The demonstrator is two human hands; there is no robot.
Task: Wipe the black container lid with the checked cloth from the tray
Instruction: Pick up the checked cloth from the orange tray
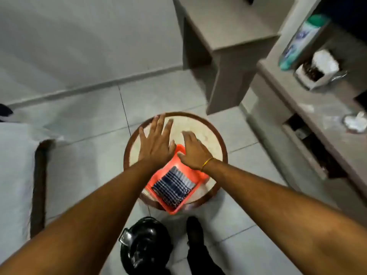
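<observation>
The far half of the round counter [206,133] lies bare beyond the orange tray [156,187]. Both hands hover over the tray's far end, the left hand [156,143] and right hand [193,153]; the checked cloth [173,186] lies uncovered.

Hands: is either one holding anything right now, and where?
Nothing held. Left hand is spread open; right hand hovers open above the tray; the cloth lies untouched.

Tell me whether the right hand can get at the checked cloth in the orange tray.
Probably yes. The right hand, open, hovers at the orange plastic tray's far end, and the folded checked cloth lies uncovered just behind it.
</observation>
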